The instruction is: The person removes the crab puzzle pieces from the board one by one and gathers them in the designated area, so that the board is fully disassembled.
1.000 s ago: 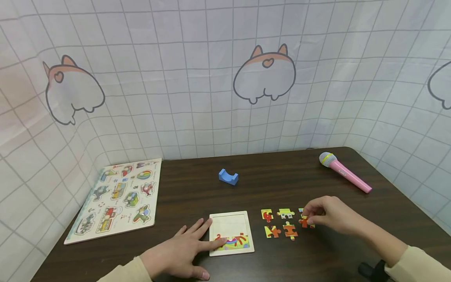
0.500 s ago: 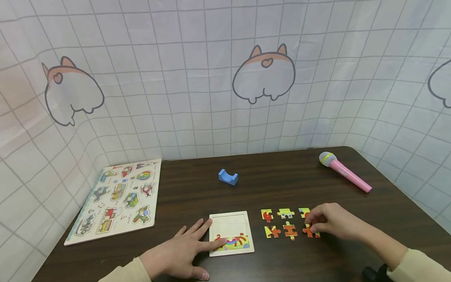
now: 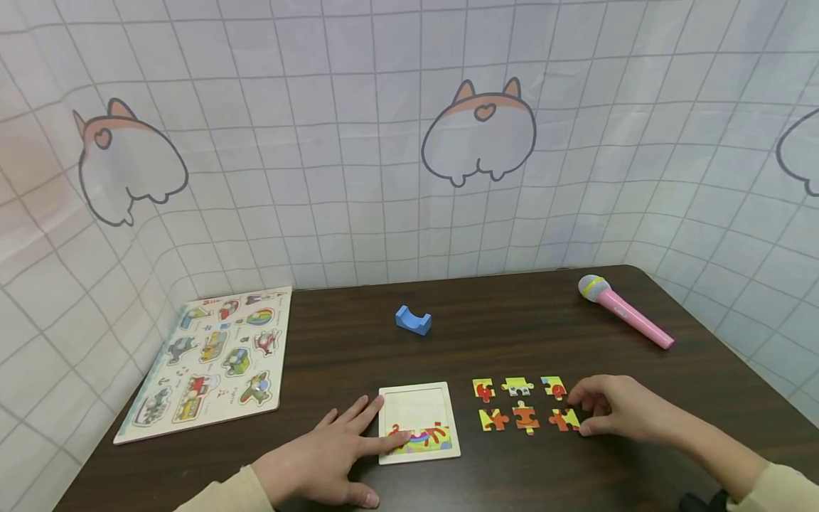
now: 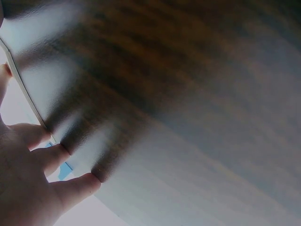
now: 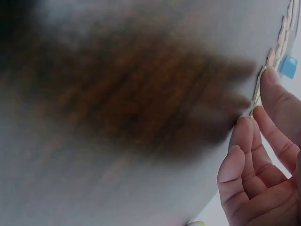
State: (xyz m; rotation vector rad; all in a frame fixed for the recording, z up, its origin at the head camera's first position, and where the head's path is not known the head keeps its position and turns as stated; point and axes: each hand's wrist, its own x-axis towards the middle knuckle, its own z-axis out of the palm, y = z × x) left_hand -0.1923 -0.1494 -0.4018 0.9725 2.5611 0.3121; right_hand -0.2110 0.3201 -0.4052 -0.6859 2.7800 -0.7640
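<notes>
My left hand [image 3: 333, 448] lies spread, its index fingertip resting on a printed strip in the lower part of a square wooden puzzle frame [image 3: 419, 398]. In the left wrist view the fingers [image 4: 77, 188] reach down to the dark tabletop. Six-like rows aside, several jigsaw pieces lie in two rows right of the frame. My right hand [image 3: 630, 409] is at their right end, thumb tip at the edge of the lower right jigsaw piece [image 3: 564, 419], index finger beside the upper right jigsaw piece [image 3: 554, 387]. Thumb and index are apart, other fingers bent under.
A pink toy microphone [image 3: 630, 316] lies at the back right. Behind the frame sits a blue cradle-shaped block [image 3: 414, 321]. At the left is a large picture puzzle board [image 3: 211, 363]. A white grid-patterned curtain [image 3: 358, 178] surrounds the table's back and sides.
My right hand has slid the lower right piece down and right, away from the upper right one, and its fingers have moved off to the right. The left hand stays put.
</notes>
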